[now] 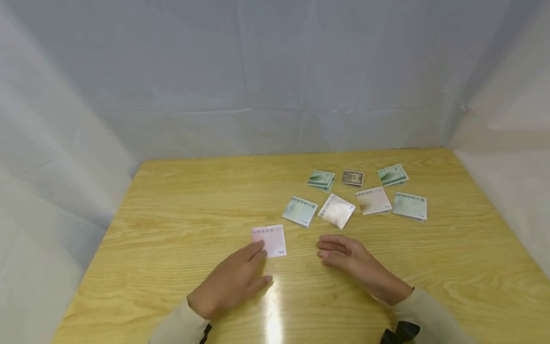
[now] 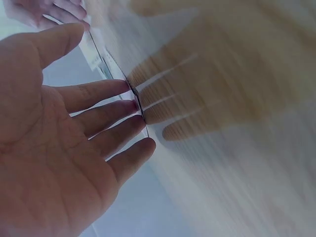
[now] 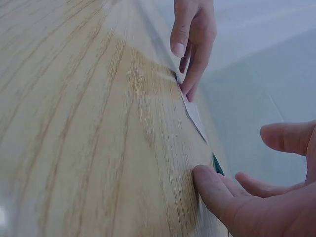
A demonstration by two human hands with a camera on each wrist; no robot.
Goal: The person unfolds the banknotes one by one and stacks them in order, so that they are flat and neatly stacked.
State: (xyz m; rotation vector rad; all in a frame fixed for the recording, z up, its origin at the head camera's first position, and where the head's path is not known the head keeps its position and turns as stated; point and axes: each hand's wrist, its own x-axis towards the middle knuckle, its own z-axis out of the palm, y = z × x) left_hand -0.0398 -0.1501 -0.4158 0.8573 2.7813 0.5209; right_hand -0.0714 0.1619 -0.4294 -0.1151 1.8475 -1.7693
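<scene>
A folded pinkish banknote (image 1: 275,239) lies flat on the wooden table in front of me. My left hand (image 1: 234,282) has its fingertips on the note's near left corner, fingers extended and thumb held apart. In the left wrist view the palm of that left hand (image 2: 74,128) shows, with nothing gripped. To the right of the note, my right hand (image 1: 363,267) hovers low with relaxed, slightly bent fingers and holds nothing. The right wrist view shows the right hand's thumb and fingers (image 3: 212,190) spread apart, with the pinkish note (image 3: 193,116) beyond them under the left hand.
Beyond the right hand lie more folded notes: a green one (image 1: 300,211), a pale one (image 1: 337,211), a pinkish one (image 1: 373,200) and another green one (image 1: 410,206). Farther back are a brown note (image 1: 353,177) and two green notes (image 1: 321,178). White sheeting (image 1: 275,76) encloses the table (image 1: 172,210).
</scene>
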